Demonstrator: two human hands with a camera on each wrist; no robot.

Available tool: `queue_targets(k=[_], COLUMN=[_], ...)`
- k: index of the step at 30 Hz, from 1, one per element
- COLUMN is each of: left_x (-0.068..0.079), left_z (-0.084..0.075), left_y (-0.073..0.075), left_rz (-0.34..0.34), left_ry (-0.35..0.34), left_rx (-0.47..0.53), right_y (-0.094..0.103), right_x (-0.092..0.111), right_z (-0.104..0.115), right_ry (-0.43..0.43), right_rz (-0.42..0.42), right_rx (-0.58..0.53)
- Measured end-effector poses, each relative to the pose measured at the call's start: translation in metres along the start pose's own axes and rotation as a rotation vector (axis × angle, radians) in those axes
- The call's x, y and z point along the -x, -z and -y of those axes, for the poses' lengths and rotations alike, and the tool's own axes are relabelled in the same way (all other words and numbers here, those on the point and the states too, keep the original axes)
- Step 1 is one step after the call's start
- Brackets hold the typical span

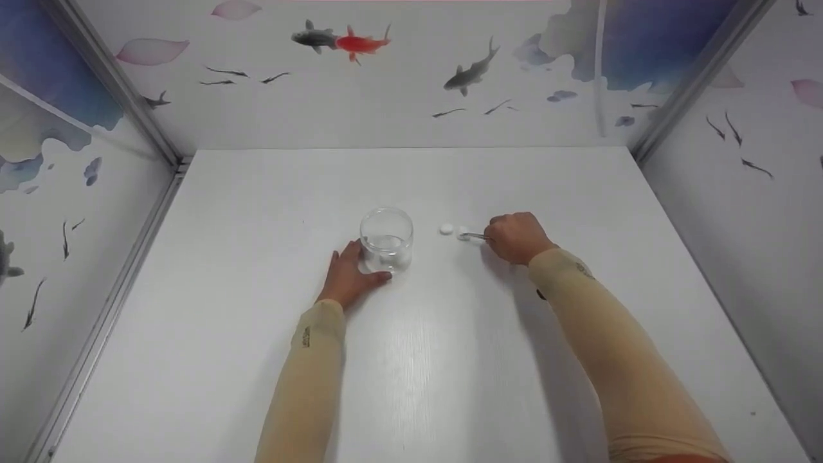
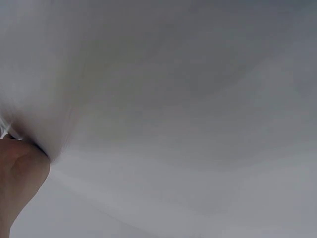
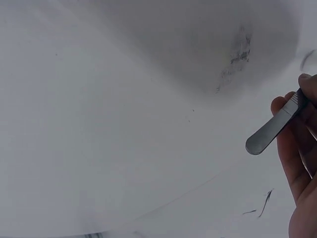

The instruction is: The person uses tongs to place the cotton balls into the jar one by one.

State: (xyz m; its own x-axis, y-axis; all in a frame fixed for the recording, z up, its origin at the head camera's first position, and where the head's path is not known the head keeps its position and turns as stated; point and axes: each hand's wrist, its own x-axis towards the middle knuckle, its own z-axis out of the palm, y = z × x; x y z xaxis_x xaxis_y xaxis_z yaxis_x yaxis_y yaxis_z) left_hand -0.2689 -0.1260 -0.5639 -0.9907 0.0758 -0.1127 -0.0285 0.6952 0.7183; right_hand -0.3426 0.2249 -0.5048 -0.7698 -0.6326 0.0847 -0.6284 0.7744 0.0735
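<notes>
A clear glass jar (image 1: 386, 235), upright with an open mouth, stands near the middle of the white table. My left hand (image 1: 349, 276) holds it low on its left side, thumb across the front and fingers at the left. Something whitish shows faintly at the jar's bottom. To its right lie two small white round pieces, a left one (image 1: 446, 229) and a right one (image 1: 463, 230). My right hand (image 1: 519, 238) grips metal tweezers (image 3: 267, 133), whose tips are at the right piece; whether they pinch it I cannot tell. In the left wrist view only part of the left hand (image 2: 22, 178) shows.
The white table (image 1: 411, 386) is bounded by a back panel (image 1: 398, 116) printed with fish and by side panels at left and right, with metal rails (image 1: 116, 302) along the left edge. Light sleeves cover both forearms.
</notes>
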Motion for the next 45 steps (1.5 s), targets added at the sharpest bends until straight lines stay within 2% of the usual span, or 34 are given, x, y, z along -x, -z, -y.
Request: queue_targets(k=[7, 14, 21, 31, 38, 45], left_x=[0.001, 0.0, 0.0, 0.001, 0.004, 0.001], left_z=[-0.001, 0.004, 0.006, 0.004, -0.001, -0.003], left_y=[0.001, 0.001, 0.003, 0.003, 0.003, -0.001], left_rz=[-0.009, -0.004, -0.004, 0.012, 0.007, -0.003], left_ry=[-0.003, 0.005, 0.011, 0.025, 0.015, 0.021], left_rx=[-0.006, 0.027, 0.017, 0.005, 0.008, -0.009], right_y=[0.008, 0.022, 0.04, 0.07, 0.073, 0.066], right_x=[0.004, 0.002, -0.011, -0.03, -0.037, -0.04], right_z=[0.0, 0.006, 0.026, 0.061, 0.081, 0.09], right_ry=[0.034, 0.092, 0.16, 0.207, 0.267, 0.319], right_rz=[-0.058, -0.163, -0.214, -0.276, -0.285, -0.289], right_rx=[-0.013, -0.047, -0.038, -0.002, -0.003, 0.014])
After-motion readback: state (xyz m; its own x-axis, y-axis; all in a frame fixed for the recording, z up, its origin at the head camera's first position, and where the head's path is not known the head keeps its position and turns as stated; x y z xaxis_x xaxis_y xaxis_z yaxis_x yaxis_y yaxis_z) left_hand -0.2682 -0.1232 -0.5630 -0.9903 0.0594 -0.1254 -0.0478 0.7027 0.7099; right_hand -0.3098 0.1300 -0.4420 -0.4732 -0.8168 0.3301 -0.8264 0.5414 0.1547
